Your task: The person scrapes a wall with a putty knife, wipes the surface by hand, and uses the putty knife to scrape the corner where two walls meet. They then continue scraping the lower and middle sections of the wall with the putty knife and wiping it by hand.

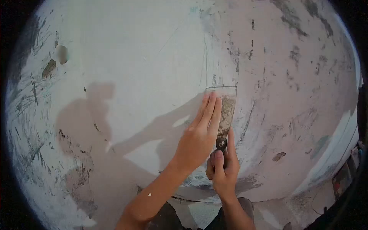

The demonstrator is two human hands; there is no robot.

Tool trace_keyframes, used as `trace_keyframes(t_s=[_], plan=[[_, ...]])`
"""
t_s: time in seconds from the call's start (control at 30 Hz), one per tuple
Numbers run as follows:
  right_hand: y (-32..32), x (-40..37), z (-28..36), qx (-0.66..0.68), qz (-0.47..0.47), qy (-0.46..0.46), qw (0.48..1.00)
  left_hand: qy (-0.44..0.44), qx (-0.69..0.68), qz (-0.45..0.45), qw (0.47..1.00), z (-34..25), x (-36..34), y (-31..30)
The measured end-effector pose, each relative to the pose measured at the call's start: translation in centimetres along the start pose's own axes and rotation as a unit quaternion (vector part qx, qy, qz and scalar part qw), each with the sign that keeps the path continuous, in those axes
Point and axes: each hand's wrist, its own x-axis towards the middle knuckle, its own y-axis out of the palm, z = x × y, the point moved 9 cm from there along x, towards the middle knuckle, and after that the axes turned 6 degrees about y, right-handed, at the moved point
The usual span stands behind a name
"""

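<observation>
A putty knife [227,111] with a wide, stained metal blade lies against the patchy wall [134,69], its straight edge pointing up. My right hand [225,168] is wrapped round the dark handle, the thumb along its front and the index finger stretched up beside the blade. Flat on the left part of the blade rests my left hand [203,128], fingers straight and pointing up, pressing on the metal without gripping it. A small pale flake [150,194] sticks to my left forearm.
Two holes [62,54] [49,69] mark the wall's upper left. Dark scrapes and pinkish patches cover its right side. My shadow falls on the left. Below are my knees [165,216] and the dusty floor [299,207]; cluttered items [345,174] stand at the right edge.
</observation>
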Motion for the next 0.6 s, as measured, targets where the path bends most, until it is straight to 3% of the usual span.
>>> trace_keyframes(t_s=[0.3,0.37,0.4,0.47,0.53,0.6], plan=[[-5.4,-4.4,-2.2,-0.039,-0.009,0.014,0.999,0.001,0.013,0.020,1.000,2.1,-1.1,-0.1],[-7.2,-6.6,-4.2,-0.059,0.006,0.044,0.997,-0.046,0.077,-0.031,0.996,3.6,-1.1,-1.4],[-8.6,-8.0,-5.7,-0.138,-0.001,0.032,0.990,-0.021,0.068,0.004,0.997,2.6,-1.1,-0.9],[-11.7,-12.0,-10.9,-0.293,-0.007,0.016,0.956,0.134,-0.060,0.109,0.983,-1.1,-3.8,5.1],[-13.7,-15.5,-14.2,-0.373,0.004,0.009,0.928,0.102,-0.274,0.318,0.902,-4.8,-9.8,10.5],[-13.3,-18.2,-17.8,-0.567,0.185,0.061,0.801,0.015,-0.385,0.344,0.856,-5.8,-15.2,12.0]])
